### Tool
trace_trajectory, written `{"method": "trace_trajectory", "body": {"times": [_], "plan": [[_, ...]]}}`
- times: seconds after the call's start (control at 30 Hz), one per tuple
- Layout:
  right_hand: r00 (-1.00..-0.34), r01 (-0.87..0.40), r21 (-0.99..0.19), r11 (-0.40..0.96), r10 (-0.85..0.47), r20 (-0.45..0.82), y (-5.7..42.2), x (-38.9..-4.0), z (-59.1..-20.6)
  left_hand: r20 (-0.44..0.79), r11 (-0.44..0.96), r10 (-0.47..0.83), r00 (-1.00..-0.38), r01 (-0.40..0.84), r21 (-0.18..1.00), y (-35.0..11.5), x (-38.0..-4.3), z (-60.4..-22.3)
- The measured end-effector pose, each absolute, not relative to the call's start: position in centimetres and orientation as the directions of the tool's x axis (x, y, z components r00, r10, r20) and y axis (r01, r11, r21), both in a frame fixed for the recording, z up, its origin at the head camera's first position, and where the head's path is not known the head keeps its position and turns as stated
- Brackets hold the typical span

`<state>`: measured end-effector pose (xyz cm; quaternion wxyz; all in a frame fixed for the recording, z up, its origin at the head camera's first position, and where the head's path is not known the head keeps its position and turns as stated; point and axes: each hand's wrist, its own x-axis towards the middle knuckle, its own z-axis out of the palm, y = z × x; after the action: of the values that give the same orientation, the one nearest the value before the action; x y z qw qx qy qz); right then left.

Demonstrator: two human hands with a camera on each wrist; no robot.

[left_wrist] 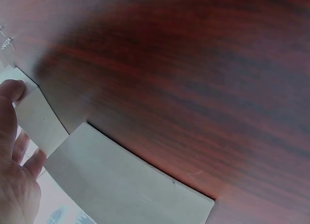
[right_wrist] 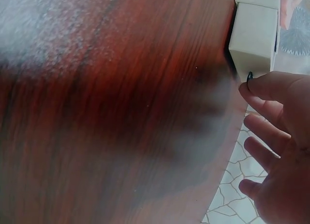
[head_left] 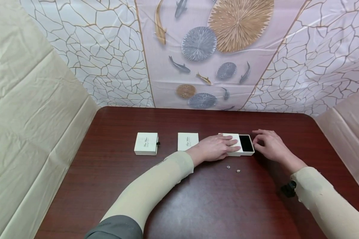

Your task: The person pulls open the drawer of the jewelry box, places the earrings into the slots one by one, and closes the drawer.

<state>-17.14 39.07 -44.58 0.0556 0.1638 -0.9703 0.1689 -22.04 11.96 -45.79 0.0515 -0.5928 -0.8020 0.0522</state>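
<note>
A small white drawer-style jewelry box (head_left: pixel 231 136) lies at the right of the row, its drawer (head_left: pixel 253 153) partly pulled out to show a black lining (head_left: pixel 246 143). My left hand (head_left: pixel 213 148) holds the box's sleeve, fingers across the lid and thumb (left_wrist: pixel 14 90) against the near side. At the drawer's end, my right hand (head_left: pixel 270 145) pinches a black pull tab (right_wrist: pixel 250 78) between thumb and index finger; its other fingers are spread apart. Two small silvery stud earrings, one earring (head_left: pixel 228 167) left of the other earring (head_left: pixel 238 171), lie on the table in front of the box.
A second white box (head_left: pixel 187 140) stands just left of my left hand, partly behind the wrist. Farther left is a third white box (head_left: pixel 146 143) with a black tab. The dark red wooden table (head_left: pixel 215 205) ends at a patterned curtain (head_left: pixel 179 96).
</note>
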Motion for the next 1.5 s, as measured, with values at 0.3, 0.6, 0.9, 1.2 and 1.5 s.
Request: {"method": "trace_trajectory", "body": {"times": [0.3,0.6,0.9,1.2,1.5], "plan": [[-0.928,-0.35,-0.27,0.897,-0.293,0.229,39.4,-15.7,-43.9,0.008,0.295,0.955,-0.297,0.945,-0.139,12.1,-22.0,-45.7],[-0.885,-0.426,-0.227,0.876,-0.352,0.303,38.2,-13.4,-42.6,0.015,0.3,0.953,-0.301,0.944,-0.137,11.9,-22.0,-45.7],[-0.833,-0.506,-0.202,0.838,-0.414,0.367,36.4,-11.5,-42.6,0.028,0.296,0.955,-0.295,0.948,-0.118,12.0,-22.1,-45.7],[-0.808,-0.547,-0.195,0.814,-0.453,0.377,35.0,-9.9,-43.2,0.026,0.291,0.957,-0.29,0.95,-0.116,12.0,-22.1,-45.6],[-0.78,-0.59,-0.187,0.786,-0.494,0.386,33.5,-8.8,-44.4,0.027,0.292,0.956,-0.291,0.949,-0.118,12.0,-22.1,-45.7]]}}
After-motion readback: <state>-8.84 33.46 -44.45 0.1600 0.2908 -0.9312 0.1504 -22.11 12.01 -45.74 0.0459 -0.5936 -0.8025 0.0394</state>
